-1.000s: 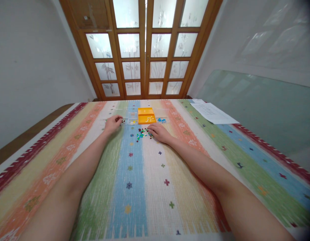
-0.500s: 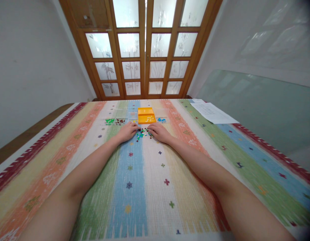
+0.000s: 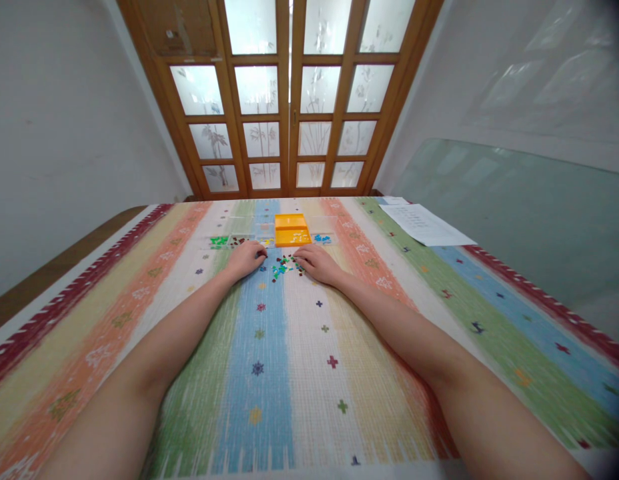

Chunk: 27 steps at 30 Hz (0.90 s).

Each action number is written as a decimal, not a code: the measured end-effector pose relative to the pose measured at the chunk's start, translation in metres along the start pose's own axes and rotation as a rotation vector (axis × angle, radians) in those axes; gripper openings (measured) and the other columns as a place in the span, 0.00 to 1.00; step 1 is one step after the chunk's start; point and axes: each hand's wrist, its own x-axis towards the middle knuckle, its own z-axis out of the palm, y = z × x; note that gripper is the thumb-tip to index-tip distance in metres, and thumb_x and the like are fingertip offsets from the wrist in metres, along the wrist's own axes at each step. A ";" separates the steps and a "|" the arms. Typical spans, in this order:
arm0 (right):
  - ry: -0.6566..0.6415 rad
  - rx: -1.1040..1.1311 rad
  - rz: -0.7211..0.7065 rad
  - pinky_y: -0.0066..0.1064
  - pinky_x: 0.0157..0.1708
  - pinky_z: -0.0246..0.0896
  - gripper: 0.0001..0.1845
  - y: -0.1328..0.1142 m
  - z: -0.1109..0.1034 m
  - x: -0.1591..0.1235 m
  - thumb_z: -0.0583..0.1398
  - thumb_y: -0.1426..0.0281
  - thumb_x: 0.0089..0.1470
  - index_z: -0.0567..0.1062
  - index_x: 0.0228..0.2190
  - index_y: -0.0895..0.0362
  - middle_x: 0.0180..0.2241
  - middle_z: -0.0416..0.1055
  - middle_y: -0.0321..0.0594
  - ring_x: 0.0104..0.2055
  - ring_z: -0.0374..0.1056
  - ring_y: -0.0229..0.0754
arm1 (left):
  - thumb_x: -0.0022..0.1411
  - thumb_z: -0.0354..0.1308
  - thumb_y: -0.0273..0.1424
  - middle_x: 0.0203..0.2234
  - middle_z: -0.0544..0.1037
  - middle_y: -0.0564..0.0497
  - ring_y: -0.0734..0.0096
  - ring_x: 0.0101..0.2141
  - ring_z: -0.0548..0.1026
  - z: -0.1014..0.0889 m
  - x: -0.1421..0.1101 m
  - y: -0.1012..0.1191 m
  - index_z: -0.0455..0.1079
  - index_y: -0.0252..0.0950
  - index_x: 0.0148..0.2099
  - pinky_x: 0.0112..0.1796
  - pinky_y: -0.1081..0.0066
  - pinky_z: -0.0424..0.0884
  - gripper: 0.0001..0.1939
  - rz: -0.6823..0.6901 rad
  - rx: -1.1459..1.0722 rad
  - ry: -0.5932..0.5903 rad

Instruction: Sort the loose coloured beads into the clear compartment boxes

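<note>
A loose pile of tiny green, blue, white and dark red pieces (image 3: 282, 269) lies on the tablecloth between my hands. My left hand (image 3: 245, 260) is left of the pile, thumb and finger pinched around what looks like a small dark piece (image 3: 261, 254). My right hand (image 3: 317, 263) rests on the cloth at the pile's right edge, fingers stretched and slightly bent, tips touching or covering some pieces. Just beyond both hands stands an orange tray (image 3: 284, 230) with small white pieces. Clear boxes beside it hold green pieces (image 3: 219, 241), dark red pieces (image 3: 238, 241), yellow pieces and blue pieces (image 3: 322, 239).
A striped tablecloth (image 3: 312, 400) covers the table. Printed paper sheets (image 3: 424, 225) lie at the far right. Beyond the table are wooden doors with glass panes (image 3: 294, 120), and a pale glass-like panel (image 3: 514, 213) leans along the right wall.
My left hand came from the dark red pieces' compartment to the pile, then drew back slightly left, fingers pinched. My right hand has stayed at the pile's right edge.
</note>
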 end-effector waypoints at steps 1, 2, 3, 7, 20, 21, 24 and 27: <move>0.001 -0.001 -0.002 0.44 0.57 0.65 0.15 0.000 0.000 0.000 0.56 0.66 0.72 0.82 0.49 0.53 0.49 0.80 0.47 0.53 0.72 0.49 | 0.65 0.59 0.31 0.42 0.82 0.44 0.55 0.45 0.77 -0.001 0.000 -0.001 0.83 0.40 0.42 0.50 0.60 0.72 0.10 -0.004 0.002 0.006; 0.002 -0.003 -0.004 0.44 0.57 0.65 0.15 0.000 0.000 0.000 0.56 0.67 0.72 0.82 0.49 0.54 0.49 0.80 0.47 0.53 0.72 0.48 | 0.65 0.59 0.32 0.42 0.82 0.44 0.55 0.45 0.77 -0.001 0.000 -0.002 0.83 0.40 0.42 0.49 0.60 0.72 0.10 -0.010 0.004 0.017; 0.002 -0.005 -0.006 0.44 0.57 0.65 0.15 0.001 0.001 0.000 0.56 0.67 0.72 0.82 0.49 0.54 0.49 0.80 0.47 0.53 0.72 0.48 | 0.66 0.59 0.32 0.41 0.82 0.44 0.55 0.45 0.77 -0.002 0.000 -0.003 0.83 0.40 0.42 0.49 0.60 0.71 0.10 -0.019 0.004 0.033; 0.003 -0.012 -0.016 0.42 0.57 0.64 0.14 0.003 0.002 0.000 0.56 0.67 0.72 0.82 0.48 0.55 0.48 0.79 0.47 0.53 0.72 0.48 | 0.67 0.58 0.33 0.38 0.83 0.46 0.58 0.41 0.77 -0.007 -0.001 -0.009 0.82 0.40 0.46 0.44 0.64 0.70 0.12 -0.114 -0.019 0.120; -0.029 -0.030 -0.113 0.48 0.61 0.63 0.15 -0.015 -0.001 0.002 0.57 0.67 0.71 0.82 0.51 0.52 0.54 0.77 0.47 0.58 0.70 0.51 | 0.69 0.56 0.38 0.33 0.82 0.48 0.57 0.37 0.79 -0.008 -0.002 -0.043 0.79 0.40 0.55 0.36 0.67 0.65 0.18 -0.492 -0.038 0.371; -0.040 -0.020 -0.134 0.49 0.62 0.63 0.15 -0.019 -0.001 0.003 0.57 0.67 0.71 0.81 0.53 0.51 0.56 0.77 0.47 0.59 0.70 0.51 | 0.69 0.56 0.38 0.33 0.83 0.47 0.56 0.37 0.79 -0.008 -0.002 -0.044 0.78 0.40 0.57 0.36 0.67 0.65 0.18 -0.500 -0.032 0.370; -0.084 -0.006 -0.195 0.51 0.65 0.60 0.17 -0.035 0.002 0.005 0.58 0.67 0.71 0.79 0.57 0.50 0.59 0.75 0.47 0.64 0.67 0.51 | 0.70 0.55 0.38 0.34 0.83 0.47 0.55 0.38 0.79 -0.006 -0.002 -0.040 0.78 0.41 0.57 0.38 0.67 0.66 0.19 -0.481 -0.021 0.357; -0.108 -0.025 -0.211 0.51 0.66 0.59 0.18 -0.047 0.008 0.008 0.56 0.67 0.72 0.79 0.58 0.52 0.62 0.73 0.48 0.66 0.66 0.51 | 0.70 0.55 0.37 0.35 0.84 0.46 0.55 0.39 0.80 -0.003 -0.002 -0.032 0.79 0.40 0.56 0.39 0.66 0.67 0.18 -0.436 -0.028 0.333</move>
